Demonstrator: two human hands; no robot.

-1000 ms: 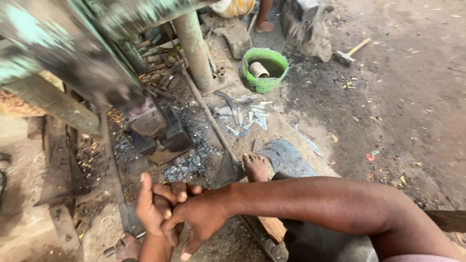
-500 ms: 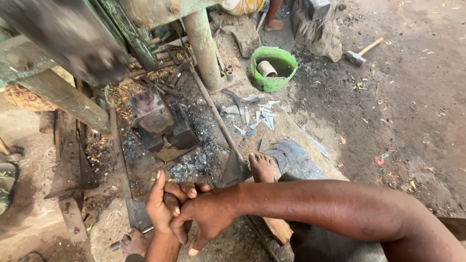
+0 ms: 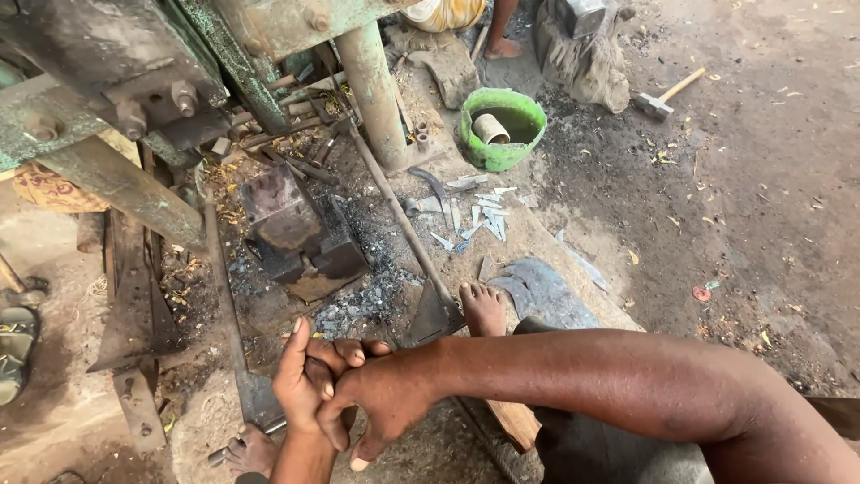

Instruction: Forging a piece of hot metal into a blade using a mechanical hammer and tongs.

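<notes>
My left hand [image 3: 303,375] and my right hand [image 3: 383,401] are clasped together low in the view, above the sooty ground. The right hand's fingers wrap over the left hand's fingers, and the left thumb points up. I see no tool in either hand. My right foot [image 3: 484,309] rests just beyond them beside a flat metal wedge [image 3: 434,314]. My left foot [image 3: 251,448] shows at the bottom edge. A dark steel anvil block [image 3: 287,220] stands in coal dust ahead of the hands.
A heavy green-painted machine frame [image 3: 134,81] overhangs the upper left. A long rod [image 3: 403,224] runs diagonally past several cut blade pieces [image 3: 475,215]. A green bucket [image 3: 502,134], a hammer [image 3: 667,97] and another person's foot [image 3: 506,45] lie farther off. A sandal [image 3: 13,345] is at left.
My hands stay clasped in the same spot. The view has shifted, so the anvil block and the bucket sit lower and nearer the centre.
</notes>
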